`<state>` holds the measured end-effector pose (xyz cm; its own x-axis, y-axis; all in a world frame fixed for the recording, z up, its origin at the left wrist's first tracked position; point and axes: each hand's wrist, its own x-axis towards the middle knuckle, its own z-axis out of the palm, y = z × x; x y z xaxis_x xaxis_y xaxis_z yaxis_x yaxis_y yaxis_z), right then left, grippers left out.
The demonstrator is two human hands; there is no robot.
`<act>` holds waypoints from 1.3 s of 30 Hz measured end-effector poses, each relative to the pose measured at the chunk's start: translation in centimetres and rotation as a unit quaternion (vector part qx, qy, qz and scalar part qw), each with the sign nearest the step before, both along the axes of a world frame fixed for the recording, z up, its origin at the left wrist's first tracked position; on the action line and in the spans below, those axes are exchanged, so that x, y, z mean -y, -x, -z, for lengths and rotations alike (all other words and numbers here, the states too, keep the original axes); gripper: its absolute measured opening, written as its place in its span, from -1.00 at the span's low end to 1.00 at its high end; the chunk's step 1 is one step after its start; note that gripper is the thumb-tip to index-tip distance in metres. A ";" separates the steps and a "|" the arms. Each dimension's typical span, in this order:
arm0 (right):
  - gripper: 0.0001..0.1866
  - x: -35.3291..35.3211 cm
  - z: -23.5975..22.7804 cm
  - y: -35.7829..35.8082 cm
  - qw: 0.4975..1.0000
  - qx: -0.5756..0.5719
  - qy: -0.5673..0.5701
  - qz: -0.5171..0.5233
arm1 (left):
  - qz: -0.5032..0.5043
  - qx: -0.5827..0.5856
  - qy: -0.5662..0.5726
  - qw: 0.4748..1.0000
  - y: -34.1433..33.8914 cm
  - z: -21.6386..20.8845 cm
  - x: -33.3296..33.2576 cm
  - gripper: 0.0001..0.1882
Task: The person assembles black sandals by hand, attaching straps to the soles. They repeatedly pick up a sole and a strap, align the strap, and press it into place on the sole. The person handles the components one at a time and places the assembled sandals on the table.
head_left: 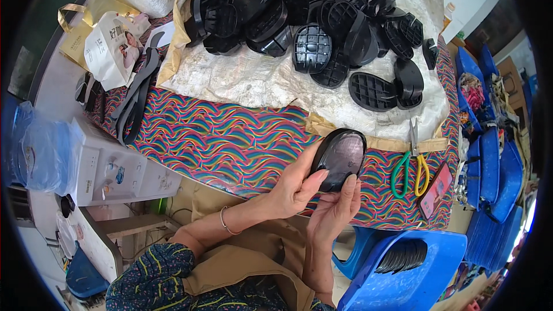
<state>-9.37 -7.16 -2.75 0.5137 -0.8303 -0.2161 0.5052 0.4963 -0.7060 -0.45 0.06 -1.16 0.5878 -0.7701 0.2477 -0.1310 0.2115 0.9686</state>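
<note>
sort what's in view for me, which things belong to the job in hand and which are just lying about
Likely part of the job:
glossy black piece, held in the left hand and right hand
black pieces piled on top of the white sheet
blue bin holding more
perhaps the scissors

Probably just lying about:
phone
white bag
gold bag

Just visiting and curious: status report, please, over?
Left hand and right hand: both gripping one glossy black rounded piece. Smooth face toward the camera. Scissors, phone: off to the right, not touching the hands.
</note>
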 end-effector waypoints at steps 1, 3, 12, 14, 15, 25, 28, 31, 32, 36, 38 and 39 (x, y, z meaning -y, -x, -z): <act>-0.81 0.3 0.0 0.3 1.000 0.004 0.008 -0.005 | 0.029 -0.022 0.006 0.999 -0.3 -0.3 0.0 -0.35; -0.82 0.5 -0.5 0.3 1.000 0.004 0.010 -0.004 | 0.090 -0.077 0.030 0.993 -1.2 -0.5 0.1 -0.31; -0.84 0.7 -0.8 -0.2 0.999 -0.003 -0.040 -0.011 | 0.043 0.031 -0.018 0.998 -0.6 0.5 -0.4 -0.22; -0.84 0.8 -0.4 -0.2 0.998 -0.009 -0.055 -0.024 | 0.006 0.056 -0.012 0.998 0.0 1.6 -0.2 -0.22; -0.84 0.9 -0.5 -0.2 0.998 -0.013 -0.056 -0.023 | 0.007 0.072 -0.009 0.997 0.1 1.8 -0.2 -0.19; -0.78 1.0 -2.3 0.1 0.995 0.012 -0.074 -0.059 | 0.026 0.225 -0.077 0.971 -0.6 2.5 -0.6 -0.06; -0.79 0.8 -1.9 0.4 0.996 0.006 -0.073 -0.052 | 0.079 0.101 -0.084 0.988 -0.6 1.7 -0.8 -0.18; -0.79 1.2 -1.2 0.6 0.994 0.015 -0.087 -0.063 | 0.080 0.049 -0.050 0.994 -0.5 0.5 -0.7 -0.31; -0.80 1.3 -1.0 0.6 0.993 0.022 -0.092 -0.070 | 0.070 0.062 -0.032 0.995 -0.5 0.2 -0.8 -0.35; -0.81 1.2 -1.1 0.4 0.997 0.039 -0.055 -0.046 | 0.027 0.072 -0.101 0.992 0.0 -0.3 -1.5 -0.54; -0.81 1.1 -1.3 0.1 0.997 0.036 -0.055 -0.035 | -0.011 0.114 -0.076 0.990 0.6 -0.2 -1.3 -0.56; -0.81 1.1 -1.2 0.1 0.997 0.036 -0.057 -0.039 | -0.030 0.135 -0.064 0.988 0.8 -0.2 -1.2 -0.58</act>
